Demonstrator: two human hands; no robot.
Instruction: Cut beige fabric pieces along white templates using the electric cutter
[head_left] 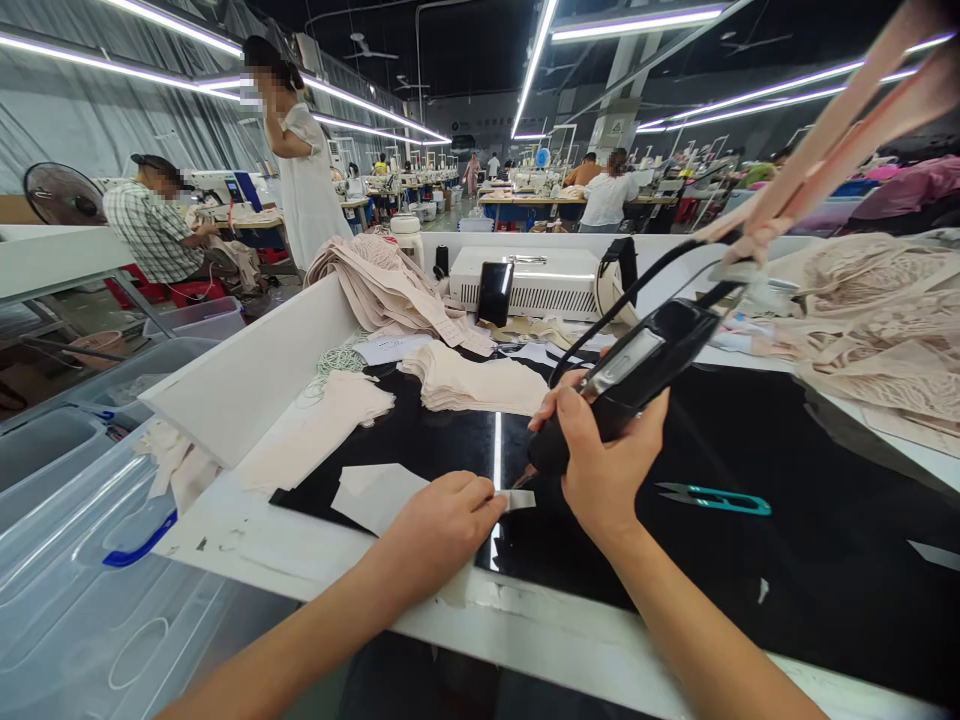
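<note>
My right hand (pixel 611 465) is wrapped round a black corded hand tool (pixel 649 350) with a silver plate on its side. The tool hangs from knotted pink fabric strips (pixel 810 150), its thin tip angled down toward my left hand. Against the black board, my left hand (pixel 446 515) pinches a small pale strip (pixel 520 499), whose free end sticks out to the right near the tip. A white cut piece (pixel 379 495) lies partly behind my left hand. Teal thread snips (pixel 720 499) rest to the right of my right hand.
Stacks of cream fabric pieces (pixel 480 382) lie beyond my hands, with more fabric (pixel 322 430) at the left. A white vented machine (pixel 532 278) and a phone (pixel 495 290) stand behind. Lace heaps (pixel 877 300) fill the right. Clear plastic bins (pixel 67 600) stand lower left. People are nearby.
</note>
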